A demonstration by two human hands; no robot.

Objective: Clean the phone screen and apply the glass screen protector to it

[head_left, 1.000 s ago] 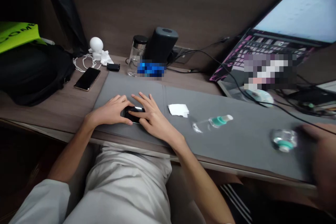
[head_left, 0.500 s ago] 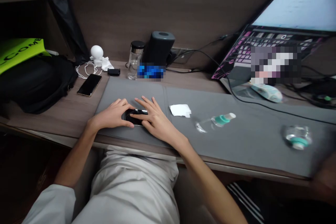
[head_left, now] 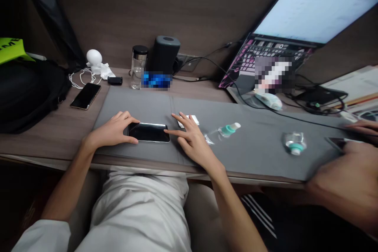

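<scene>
A smartphone (head_left: 149,132) with a dark screen lies sideways on the grey desk mat (head_left: 138,104). My left hand (head_left: 113,129) holds its left end, thumb on the near edge and fingers on the far edge. My right hand (head_left: 190,139) has its fingers spread, with the index fingertip at the phone's right end. Behind these fingers lies a folded white tissue (head_left: 193,119), partly hidden. To the right of this hand a clear spray bottle (head_left: 228,129) with a teal collar lies on its side.
Another clear bottle (head_left: 295,143) lies farther right, near another person's hand (head_left: 354,161). A second phone (head_left: 85,96) rests at left by a black bag (head_left: 32,94). A glass bottle (head_left: 138,69) stands at the back. A laptop (head_left: 265,57), mouse (head_left: 268,101) and cable occupy the right.
My right hand has moved right across the phone, from over its screen to its right end, uncovering the screen. The view has turned right, showing more of the other person's arm.
</scene>
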